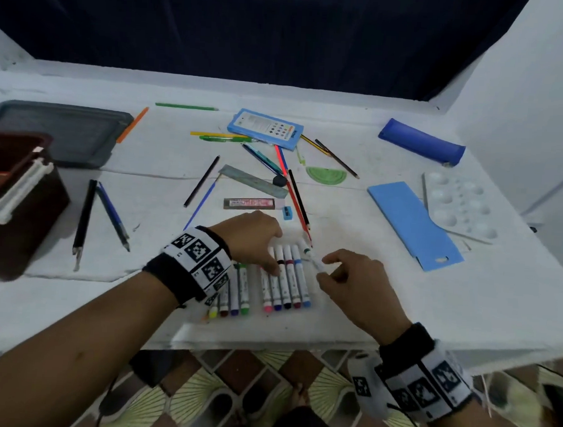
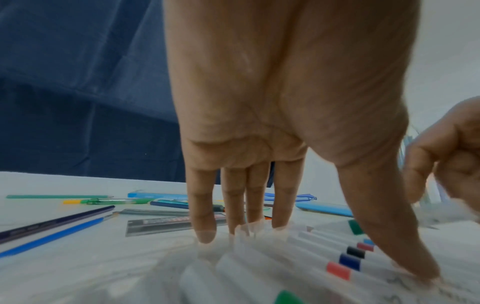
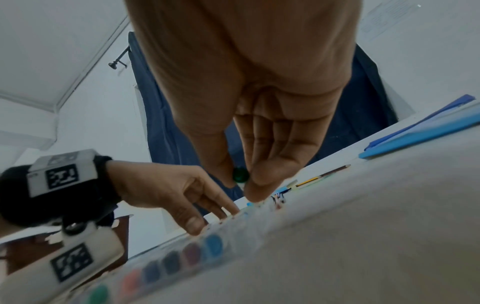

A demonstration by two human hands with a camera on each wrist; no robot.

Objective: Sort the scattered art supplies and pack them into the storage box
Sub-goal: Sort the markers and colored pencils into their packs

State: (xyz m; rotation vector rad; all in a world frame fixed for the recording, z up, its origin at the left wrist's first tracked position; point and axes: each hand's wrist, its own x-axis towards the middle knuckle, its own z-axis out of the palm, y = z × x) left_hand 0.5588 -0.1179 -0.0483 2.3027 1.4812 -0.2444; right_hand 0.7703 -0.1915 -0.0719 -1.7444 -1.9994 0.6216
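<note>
White table is strewn with markers, pencils, ruler, paint palette, blue pouch, grey lid.

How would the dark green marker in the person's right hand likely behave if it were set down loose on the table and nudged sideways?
The marker has a round barrel, so it would probably roll. It looks stiff, plastic and probably light: the right hand pinches it with fingertips alone. The row of markers under the left hand could stop it.
</note>
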